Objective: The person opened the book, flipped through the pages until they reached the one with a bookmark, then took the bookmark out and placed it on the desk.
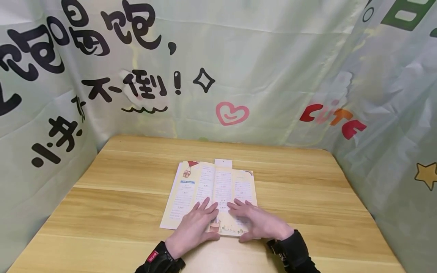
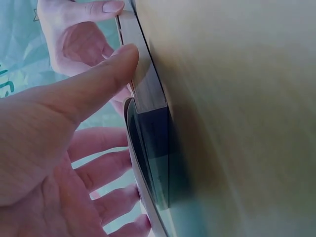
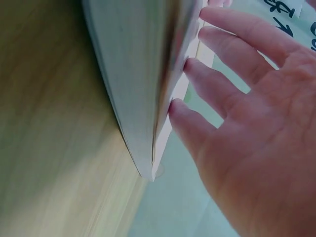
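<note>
An open book (image 1: 223, 223) with printed columns and small coloured drawings lies on the wooden table. Across the lower part of its left page, near the fold, spreads my left hand (image 1: 196, 225), fingers extended. My right hand (image 1: 257, 222) rests on the lower right page with its fingers apart. In the left wrist view, the left thumb (image 2: 106, 74) lies against the book's lower edge while the other fingers reach over the page. The right wrist view shows the right fingertips (image 3: 190, 66) touching the page above a thick block of pages (image 3: 131, 64). A pale bookmark-like strip (image 1: 223, 163) sticks out past the top edge.
The wooden table (image 1: 300, 189) extends around the book on all sides. Behind and beside it hangs a pale cloth backdrop (image 1: 273, 76) with black lettering, a pink heart and a star. Black sleeves or straps (image 1: 295, 250) cover both wrists.
</note>
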`<action>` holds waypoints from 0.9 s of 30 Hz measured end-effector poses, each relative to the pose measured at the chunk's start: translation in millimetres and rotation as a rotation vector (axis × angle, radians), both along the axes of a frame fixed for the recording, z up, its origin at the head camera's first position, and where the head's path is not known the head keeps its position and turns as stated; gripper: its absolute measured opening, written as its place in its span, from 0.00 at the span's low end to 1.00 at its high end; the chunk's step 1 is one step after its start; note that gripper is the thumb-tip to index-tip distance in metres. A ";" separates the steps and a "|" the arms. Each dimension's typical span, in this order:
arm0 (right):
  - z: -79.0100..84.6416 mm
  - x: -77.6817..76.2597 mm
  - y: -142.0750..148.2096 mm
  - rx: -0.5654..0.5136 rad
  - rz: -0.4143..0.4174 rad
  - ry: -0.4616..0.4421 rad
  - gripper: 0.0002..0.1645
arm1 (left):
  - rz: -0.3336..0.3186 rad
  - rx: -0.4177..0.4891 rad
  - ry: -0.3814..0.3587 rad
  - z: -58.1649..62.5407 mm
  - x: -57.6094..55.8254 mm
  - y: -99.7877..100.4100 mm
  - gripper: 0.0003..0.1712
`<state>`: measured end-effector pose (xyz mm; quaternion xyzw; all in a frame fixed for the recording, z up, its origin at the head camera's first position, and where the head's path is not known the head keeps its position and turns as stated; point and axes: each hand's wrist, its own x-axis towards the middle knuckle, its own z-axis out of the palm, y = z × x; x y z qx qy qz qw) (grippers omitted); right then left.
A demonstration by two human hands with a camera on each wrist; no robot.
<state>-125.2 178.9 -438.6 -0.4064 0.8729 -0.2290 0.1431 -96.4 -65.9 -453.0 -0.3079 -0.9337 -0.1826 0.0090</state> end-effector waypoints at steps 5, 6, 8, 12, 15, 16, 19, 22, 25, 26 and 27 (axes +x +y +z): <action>0.5 0.4 0.7 0.008 -0.006 0.005 0.45 | -0.004 0.002 0.007 -0.7 0.8 -0.2 0.38; 0.7 0.4 0.9 0.007 -0.006 0.004 0.44 | -0.004 0.002 0.005 -0.6 1.0 -0.2 0.38; 1.2 0.4 1.7 0.002 -0.002 0.006 0.43 | -0.003 -0.001 0.000 -0.7 1.0 0.1 0.38; 1.4 -0.1 3.0 -0.007 0.011 0.001 0.40 | 0.003 -0.010 -0.017 -0.9 0.8 0.8 0.38; 1.4 0.0 4.5 -0.003 0.008 -0.012 0.38 | 0.004 -0.015 -0.020 -1.3 1.0 0.9 0.38; 1.5 0.1 5.1 0.000 0.004 -0.017 0.38 | 0.004 -0.018 -0.020 -1.1 1.3 0.9 0.38; 1.8 0.4 6.5 0.009 -0.003 -0.031 0.37 | 0.005 -0.024 -0.021 -1.0 2.0 1.2 0.40; 2.9 0.6 7.9 0.013 -0.005 -0.040 0.37 | 0.009 -0.032 -0.025 -0.3 2.9 2.0 0.41; 4.5 0.9 9.6 0.011 -0.007 -0.062 0.35 | 0.013 -0.040 -0.026 0.7 3.7 3.0 0.42; 5.1 1.1 10.5 0.010 -0.010 -0.074 0.35 | 0.014 -0.043 -0.025 1.0 3.9 3.2 0.42; 5.7 1.3 11.3 0.008 -0.012 -0.086 0.34 | 0.015 -0.046 -0.023 1.3 4.1 3.5 0.41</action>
